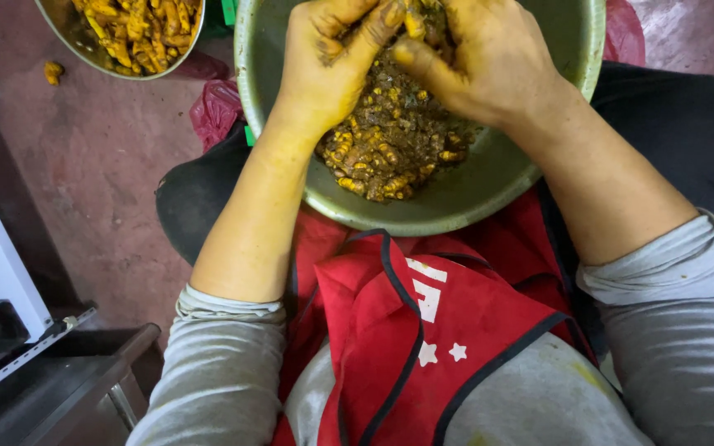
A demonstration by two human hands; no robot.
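Note:
A large green metal bowl (473, 194) rests on my lap, holding a heap of muddy yellow turmeric roots (390, 140). Both hands are inside the bowl, stained yellow. My left hand (328, 62) and my right hand (485, 58) meet above the heap, fingers pinched together on one turmeric piece (413, 23) between them. My grey sleeves are pushed up to the elbows, and a red apron with dark trim (431, 330) covers my lap below the bowl.
A second metal bowl (121, 37) of cleaner orange-yellow turmeric stands on the reddish floor at upper left, with one loose piece (53, 71) beside it. A red plastic bag (216, 107) lies by the bowl. Metal furniture (43, 372) sits at lower left.

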